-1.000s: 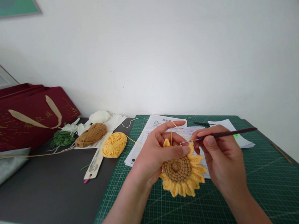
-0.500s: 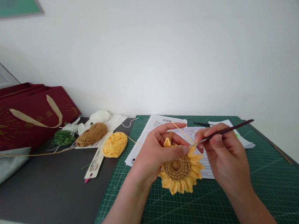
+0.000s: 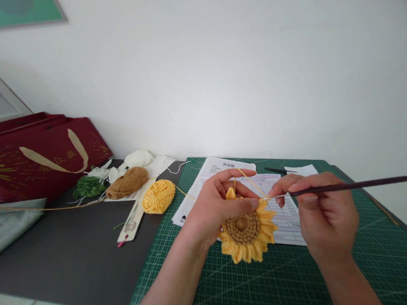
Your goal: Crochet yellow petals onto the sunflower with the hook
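My left hand point(image 3: 221, 202) pinches a crocheted sunflower point(image 3: 243, 226) by its upper edge, the thumb lying across the front. The flower has a brown round centre and yellow petals. Yellow yarn point(image 3: 249, 179) runs over my raised left index finger down to the flower's top right edge. My right hand point(image 3: 328, 213) is closed around a crochet hook point(image 3: 352, 186) with a dark handle and a thin metal shaft. The hook's tip meets the yarn at the petals beside my left thumb. Whether a loop sits on it is too small to tell.
A yellow yarn ball point(image 3: 158, 196), brown yarn point(image 3: 127, 182), green yarn point(image 3: 88, 186) and white yarn point(image 3: 137, 158) lie to the left, near a bookmark point(image 3: 130, 227). Printed sheets point(image 3: 287, 207) rest on the green cutting mat point(image 3: 251, 288). Red gift bags point(image 3: 50, 158) stand at far left.
My right hand has moved right and turned the hook from slanting upward to nearly level, its handle reaching further right. The left hand and sunflower have stayed almost in place.
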`<move>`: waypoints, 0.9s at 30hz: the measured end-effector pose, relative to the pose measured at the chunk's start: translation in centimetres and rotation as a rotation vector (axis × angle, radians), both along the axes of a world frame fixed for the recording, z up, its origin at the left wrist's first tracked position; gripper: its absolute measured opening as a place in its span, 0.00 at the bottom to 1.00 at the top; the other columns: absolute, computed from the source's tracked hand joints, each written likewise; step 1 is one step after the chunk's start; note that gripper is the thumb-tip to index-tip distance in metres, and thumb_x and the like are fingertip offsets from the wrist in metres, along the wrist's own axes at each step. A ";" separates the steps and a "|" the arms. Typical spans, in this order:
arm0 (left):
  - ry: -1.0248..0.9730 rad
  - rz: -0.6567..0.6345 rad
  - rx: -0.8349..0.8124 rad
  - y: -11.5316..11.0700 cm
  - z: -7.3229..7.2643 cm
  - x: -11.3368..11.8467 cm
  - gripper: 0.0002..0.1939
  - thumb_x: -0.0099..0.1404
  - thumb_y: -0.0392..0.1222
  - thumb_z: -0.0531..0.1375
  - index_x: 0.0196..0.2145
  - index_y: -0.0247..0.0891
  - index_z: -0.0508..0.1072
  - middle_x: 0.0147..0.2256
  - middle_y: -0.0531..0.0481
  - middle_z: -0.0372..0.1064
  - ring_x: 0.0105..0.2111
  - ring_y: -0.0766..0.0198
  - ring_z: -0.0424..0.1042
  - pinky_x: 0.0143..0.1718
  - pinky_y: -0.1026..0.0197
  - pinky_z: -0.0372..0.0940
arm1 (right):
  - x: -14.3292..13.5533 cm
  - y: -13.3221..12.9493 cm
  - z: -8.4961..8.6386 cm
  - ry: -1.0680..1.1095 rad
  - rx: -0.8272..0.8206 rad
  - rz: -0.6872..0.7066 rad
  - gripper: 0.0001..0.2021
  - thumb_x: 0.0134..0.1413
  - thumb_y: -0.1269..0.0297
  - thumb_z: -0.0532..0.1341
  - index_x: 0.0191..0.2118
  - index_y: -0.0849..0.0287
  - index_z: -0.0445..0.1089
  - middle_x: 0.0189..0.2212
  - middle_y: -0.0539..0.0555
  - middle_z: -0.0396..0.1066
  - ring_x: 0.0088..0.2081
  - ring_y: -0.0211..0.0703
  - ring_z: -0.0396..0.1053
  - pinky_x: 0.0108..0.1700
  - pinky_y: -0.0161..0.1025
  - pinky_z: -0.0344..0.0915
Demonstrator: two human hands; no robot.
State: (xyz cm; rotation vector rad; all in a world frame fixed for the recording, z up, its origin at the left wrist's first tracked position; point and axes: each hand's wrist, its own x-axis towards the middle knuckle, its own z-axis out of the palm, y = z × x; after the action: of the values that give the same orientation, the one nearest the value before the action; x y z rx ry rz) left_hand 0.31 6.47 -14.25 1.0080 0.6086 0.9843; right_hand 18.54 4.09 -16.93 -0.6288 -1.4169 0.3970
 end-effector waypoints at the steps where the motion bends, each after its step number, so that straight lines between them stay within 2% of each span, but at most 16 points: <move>1: 0.001 0.000 -0.002 0.0 0.0 0.0 0.27 0.49 0.33 0.76 0.47 0.36 0.77 0.27 0.52 0.79 0.24 0.72 0.71 0.29 0.67 0.64 | 0.0 0.0 0.0 -0.014 0.010 -0.011 0.03 0.67 0.70 0.57 0.41 0.58 0.68 0.32 0.53 0.77 0.31 0.43 0.73 0.34 0.44 0.68; 5: 0.012 -0.003 -0.007 0.0 -0.1 0.0 0.27 0.49 0.33 0.76 0.47 0.36 0.77 0.27 0.52 0.78 0.25 0.71 0.72 0.30 0.66 0.65 | 0.4 -0.1 0.1 -0.095 0.108 -0.001 0.07 0.64 0.75 0.56 0.43 0.59 0.69 0.33 0.54 0.77 0.34 0.45 0.76 0.35 0.45 0.70; 10: 0.013 -0.002 -0.016 0.0 0.0 0.1 0.27 0.48 0.33 0.77 0.47 0.36 0.77 0.26 0.53 0.78 0.24 0.71 0.71 0.29 0.67 0.64 | 1.1 -0.1 0.1 -0.312 0.269 -0.010 0.11 0.60 0.79 0.59 0.45 0.61 0.71 0.39 0.57 0.78 0.41 0.48 0.76 0.44 0.51 0.71; 14: 0.006 -0.009 -0.024 -0.1 0.2 0.3 0.28 0.48 0.33 0.77 0.47 0.36 0.78 0.26 0.53 0.77 0.24 0.72 0.70 0.29 0.67 0.64 | 1.0 0.0 0.1 -0.431 0.349 -0.054 0.12 0.59 0.78 0.59 0.46 0.59 0.71 0.40 0.57 0.77 0.41 0.48 0.74 0.43 0.51 0.71; 21: -0.007 -0.010 -0.012 -0.2 0.3 0.4 0.29 0.48 0.33 0.77 0.49 0.36 0.77 0.27 0.53 0.77 0.25 0.71 0.71 0.31 0.66 0.64 | 0.6 -0.2 -0.8 -0.321 0.253 -0.127 0.12 0.62 0.72 0.60 0.49 0.52 0.72 0.39 0.55 0.78 0.40 0.50 0.76 0.42 0.53 0.72; 27: 0.034 0.049 -0.002 -0.2 0.0 0.7 0.34 0.46 0.31 0.77 0.52 0.38 0.76 0.28 0.53 0.78 0.26 0.68 0.72 0.32 0.64 0.64 | 0.5 -0.5 -0.9 -0.320 0.258 -0.183 0.13 0.62 0.71 0.60 0.50 0.51 0.72 0.40 0.55 0.79 0.41 0.51 0.76 0.43 0.55 0.73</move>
State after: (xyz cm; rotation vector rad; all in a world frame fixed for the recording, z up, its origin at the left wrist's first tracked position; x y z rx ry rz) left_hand 1.06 6.24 -14.26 1.0140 0.6651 1.0112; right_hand 19.06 3.62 -17.88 -0.6221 -1.6641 -0.0361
